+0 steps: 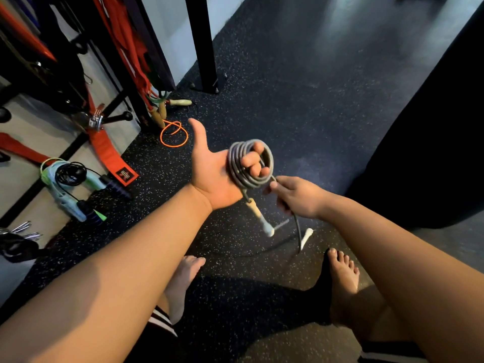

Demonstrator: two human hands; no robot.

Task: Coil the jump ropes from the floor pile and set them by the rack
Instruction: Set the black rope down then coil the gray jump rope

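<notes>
A grey jump rope (237, 163) is wound in several loops round the fingers of my left hand (212, 174), palm up, thumb sticking out, fingers curled over the coil. One wooden handle (258, 214) with a white tip hangs below that hand. My right hand (294, 196) pinches the loose part of the rope just right of the coil. From there the rope runs down to the floor, where its second white-tipped handle (306, 237) lies.
An orange rope (174, 134) with wooden handles lies coiled at the foot of the rack (146, 100). A pale blue-handled rope and a black one (70, 179) lie at the left. Red straps hang from the rack. A black post (203, 48) and a dark bag (429, 142) stand nearby. My bare feet are below.
</notes>
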